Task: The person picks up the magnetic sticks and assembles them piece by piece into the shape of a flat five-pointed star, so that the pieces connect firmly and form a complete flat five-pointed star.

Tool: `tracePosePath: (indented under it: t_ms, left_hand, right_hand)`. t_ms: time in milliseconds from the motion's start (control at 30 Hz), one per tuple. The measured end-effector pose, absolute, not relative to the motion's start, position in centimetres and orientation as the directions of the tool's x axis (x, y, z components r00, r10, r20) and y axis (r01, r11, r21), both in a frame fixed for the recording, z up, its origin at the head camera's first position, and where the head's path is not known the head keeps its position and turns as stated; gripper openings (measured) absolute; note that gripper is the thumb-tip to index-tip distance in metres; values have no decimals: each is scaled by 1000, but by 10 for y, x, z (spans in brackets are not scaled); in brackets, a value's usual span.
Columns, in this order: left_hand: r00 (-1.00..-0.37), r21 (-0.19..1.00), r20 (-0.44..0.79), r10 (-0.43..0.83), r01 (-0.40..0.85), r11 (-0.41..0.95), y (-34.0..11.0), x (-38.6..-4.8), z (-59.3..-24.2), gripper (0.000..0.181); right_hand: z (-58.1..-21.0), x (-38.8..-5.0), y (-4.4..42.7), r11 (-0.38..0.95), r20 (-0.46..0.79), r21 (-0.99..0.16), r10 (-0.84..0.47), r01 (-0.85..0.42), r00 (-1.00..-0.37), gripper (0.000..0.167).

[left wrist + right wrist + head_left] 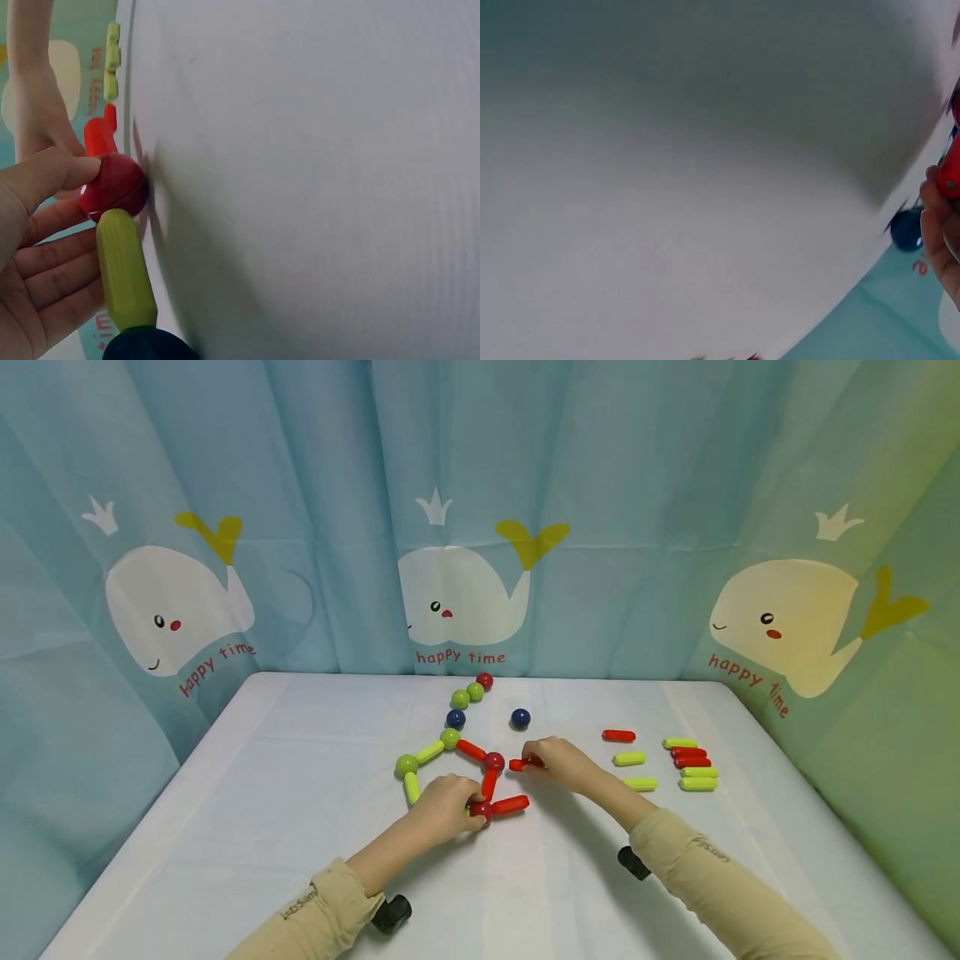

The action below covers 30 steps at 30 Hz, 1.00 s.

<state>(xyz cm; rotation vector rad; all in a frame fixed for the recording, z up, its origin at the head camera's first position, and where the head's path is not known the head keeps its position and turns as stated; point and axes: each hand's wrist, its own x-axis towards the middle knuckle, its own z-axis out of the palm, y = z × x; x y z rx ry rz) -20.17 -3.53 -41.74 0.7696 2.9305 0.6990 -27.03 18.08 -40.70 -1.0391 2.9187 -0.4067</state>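
Observation:
My left hand (448,806) pinches a red ball (481,814) between thumb and fingers at the near corner of a ring of balls and sticks. A red stick (512,805) juts rightward from that ball. In the left wrist view a yellow-green stick (126,270) joins the ball to a dark blue ball (150,346); the left hand hides that part from the head view. My right hand (558,762) pinches a loose red stick (517,765), its tip just right of the ring's other red ball (494,762). Green balls (407,766) form the far-left corners.
Behind the ring, a blue ball (455,719), two green balls (461,699) and a red ball (485,681) trail back. Another blue ball (521,719) lies apart. Several red and yellow-green sticks (698,784) lie at the right. A whale-printed curtain (337,527) surrounds the white table (225,827).

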Motion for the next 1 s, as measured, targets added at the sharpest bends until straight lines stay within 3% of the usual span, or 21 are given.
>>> tracePosePath:
  t_ms: [200,567,1000]
  left_hand:
    - [-880,461,21,475,430,776,-39,-201,-412,19]
    - [-875,460,39,482,444,769,-40,-201,-412,16]
    - [-871,515,25,491,432,740,-44,-205,-415,20]
  right_hand:
    - [-409,-273,169,728,71,-265,-639,-632,-766,6]
    - [-408,-275,170,669,-14,-494,-646,-556,-763,15]
    - [-408,-280,170,681,-57,-523,-628,-512,-776,18]
